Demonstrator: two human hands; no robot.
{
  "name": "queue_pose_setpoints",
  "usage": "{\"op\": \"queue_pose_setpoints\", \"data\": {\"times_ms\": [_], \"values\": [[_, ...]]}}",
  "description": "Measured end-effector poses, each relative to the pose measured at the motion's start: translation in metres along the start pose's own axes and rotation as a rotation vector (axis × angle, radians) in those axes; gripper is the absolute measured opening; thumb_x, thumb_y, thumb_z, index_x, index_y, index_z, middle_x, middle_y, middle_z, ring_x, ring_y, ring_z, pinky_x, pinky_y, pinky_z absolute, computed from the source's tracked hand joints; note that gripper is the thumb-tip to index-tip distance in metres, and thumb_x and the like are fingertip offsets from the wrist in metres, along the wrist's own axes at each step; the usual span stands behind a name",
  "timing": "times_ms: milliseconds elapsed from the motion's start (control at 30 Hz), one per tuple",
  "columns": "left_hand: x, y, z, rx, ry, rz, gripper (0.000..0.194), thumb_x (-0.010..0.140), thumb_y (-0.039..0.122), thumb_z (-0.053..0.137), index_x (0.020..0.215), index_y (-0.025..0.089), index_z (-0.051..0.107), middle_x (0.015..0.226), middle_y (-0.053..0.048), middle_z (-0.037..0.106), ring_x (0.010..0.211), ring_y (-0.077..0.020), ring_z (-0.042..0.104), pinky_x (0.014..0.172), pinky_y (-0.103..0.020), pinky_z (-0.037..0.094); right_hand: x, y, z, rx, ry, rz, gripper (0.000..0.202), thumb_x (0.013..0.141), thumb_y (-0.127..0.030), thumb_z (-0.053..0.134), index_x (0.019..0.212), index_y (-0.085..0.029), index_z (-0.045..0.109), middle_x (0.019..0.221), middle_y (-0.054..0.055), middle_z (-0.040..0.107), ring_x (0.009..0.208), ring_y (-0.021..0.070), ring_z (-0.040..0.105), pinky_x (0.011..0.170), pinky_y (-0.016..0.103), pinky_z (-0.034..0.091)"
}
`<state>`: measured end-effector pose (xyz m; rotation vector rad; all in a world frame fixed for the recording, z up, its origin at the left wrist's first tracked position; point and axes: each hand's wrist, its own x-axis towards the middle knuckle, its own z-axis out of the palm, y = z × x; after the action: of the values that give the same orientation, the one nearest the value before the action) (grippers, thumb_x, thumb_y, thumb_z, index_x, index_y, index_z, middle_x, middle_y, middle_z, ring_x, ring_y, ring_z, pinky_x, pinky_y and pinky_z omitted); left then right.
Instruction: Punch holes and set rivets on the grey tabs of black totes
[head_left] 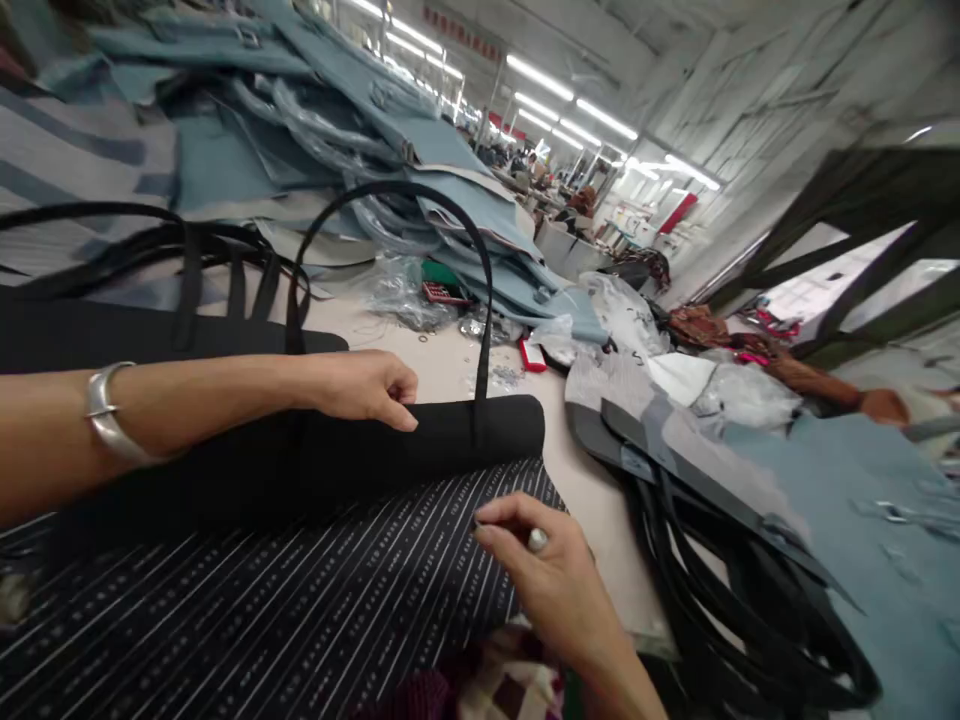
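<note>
A black bag panel [420, 436] with an upright black strap handle [486, 290] lies in front of me, joined to dark lining [300, 600] with white stripes and lettering. My left hand [367, 388], with a silver bangle on its wrist, is over the black panel, left of the handle's right end. Its fingers are curled and the thumb points right; whatever they may hold is hidden. Over the lining's right edge, my right hand [544, 565] pinches something small and dark between thumb and forefinger, too small to name. A ring-like band is on one finger.
Light-blue pieces [420, 140] are heaped at the back. Another black panel with straps [150, 320] lies at left. Black strap handles [697, 530] are stacked at right beside blue pieces [862, 490]. A red-and-white item [532, 355], small metal rings and clear plastic lie on the pale table [596, 500].
</note>
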<state>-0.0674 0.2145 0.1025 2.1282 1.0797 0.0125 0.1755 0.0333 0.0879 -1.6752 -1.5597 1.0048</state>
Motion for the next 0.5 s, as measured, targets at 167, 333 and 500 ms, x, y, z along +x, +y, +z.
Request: {"op": "queue_pose_setpoints", "data": {"times_ms": [167,333,500], "values": [[0.028,0.000,0.037,-0.119,-0.147,-0.017,0.034,0.072,0.054,0.058,0.079,0.021,0.052,0.065,0.004,0.052,0.059,-0.0138,0.047,0.051,-0.024,0.034,0.016,0.018,0.015,-0.037,-0.107,0.067,0.014,0.082,-0.021,0.064,0.085,-0.019,0.077,0.070,-0.002,0.069,0.061,0.0119,0.054,0.060,0.024,0.041],[0.040,-0.019,0.057,-0.173,-0.221,-0.074,0.034,0.071,0.051,0.064,0.081,0.020,0.057,0.069,0.001,0.060,0.061,-0.0155,0.053,0.052,-0.024,0.037,0.027,0.039,0.018,-0.087,-0.128,0.128,0.014,0.080,-0.021,0.065,0.086,-0.019,0.078,0.077,0.000,0.074,0.069,0.0153,0.063,0.067,0.026,0.046],[0.047,-0.030,0.063,-0.270,-0.364,-0.115,0.036,0.060,0.048,0.078,0.081,0.019,0.069,0.071,-0.005,0.071,0.062,-0.0214,0.063,0.052,-0.028,0.044,0.031,0.047,0.020,-0.096,-0.221,0.165,0.013,0.081,-0.023,0.067,0.086,-0.019,0.078,0.077,-0.001,0.074,0.066,0.0138,0.062,0.065,0.025,0.045]]}}
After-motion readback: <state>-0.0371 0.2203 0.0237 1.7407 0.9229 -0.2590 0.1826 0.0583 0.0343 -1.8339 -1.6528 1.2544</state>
